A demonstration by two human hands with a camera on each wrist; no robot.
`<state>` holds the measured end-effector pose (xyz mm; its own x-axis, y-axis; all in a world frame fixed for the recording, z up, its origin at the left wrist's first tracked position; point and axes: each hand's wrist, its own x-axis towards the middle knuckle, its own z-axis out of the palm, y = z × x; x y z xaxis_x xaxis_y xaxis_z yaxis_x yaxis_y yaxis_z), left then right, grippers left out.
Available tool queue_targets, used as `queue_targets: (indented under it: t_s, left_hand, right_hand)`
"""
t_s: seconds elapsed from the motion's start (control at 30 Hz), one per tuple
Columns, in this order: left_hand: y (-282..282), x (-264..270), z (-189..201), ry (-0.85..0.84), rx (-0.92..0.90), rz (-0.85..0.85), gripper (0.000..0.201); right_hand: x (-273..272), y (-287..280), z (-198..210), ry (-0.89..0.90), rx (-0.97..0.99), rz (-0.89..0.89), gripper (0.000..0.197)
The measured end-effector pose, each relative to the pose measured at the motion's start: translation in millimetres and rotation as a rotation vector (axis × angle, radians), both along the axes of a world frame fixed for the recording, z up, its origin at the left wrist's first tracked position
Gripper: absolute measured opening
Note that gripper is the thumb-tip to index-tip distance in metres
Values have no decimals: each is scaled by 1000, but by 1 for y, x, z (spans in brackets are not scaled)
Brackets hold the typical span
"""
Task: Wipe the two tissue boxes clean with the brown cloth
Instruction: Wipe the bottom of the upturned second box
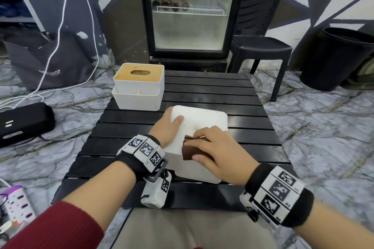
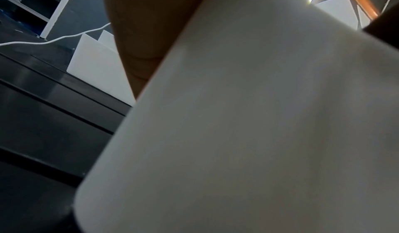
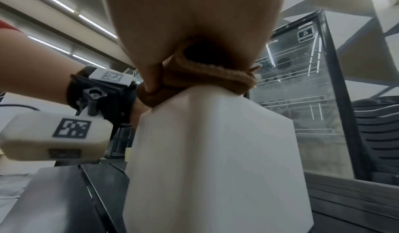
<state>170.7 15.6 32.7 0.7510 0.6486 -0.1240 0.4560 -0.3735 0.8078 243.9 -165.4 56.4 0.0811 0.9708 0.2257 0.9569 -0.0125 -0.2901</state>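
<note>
The near tissue box (image 1: 199, 123) sits on the black surface (image 1: 212, 89), so the left hand (image 1: 167, 127) should keep gripping its side tight while the right hand (image 1: 214, 147) presses the brown cloth (image 1: 189, 152) flat and rubs slowly over every white part.

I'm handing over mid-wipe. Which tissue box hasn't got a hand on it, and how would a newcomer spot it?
Start at the black slatted table in front of the glass-door fridge. At the table's far left corner stands the untouched tissue box, apart from both hands. Unlike the plain white box being wiped nearby, it has a wooden lid with an oval slot and a white tray along its near side.
</note>
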Motion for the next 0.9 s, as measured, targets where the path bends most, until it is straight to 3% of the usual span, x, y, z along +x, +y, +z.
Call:
queue_targets:
  t_s: [0.3,0.9]
  left_hand:
    - [-1,-2,1,10,7,-5,42]
    - [1,-1,0,34,8,-6,42]
  right_hand:
    - [29,23,-5,95,4,-74,33]
    - [77,62,-6,40,5,-299,31]
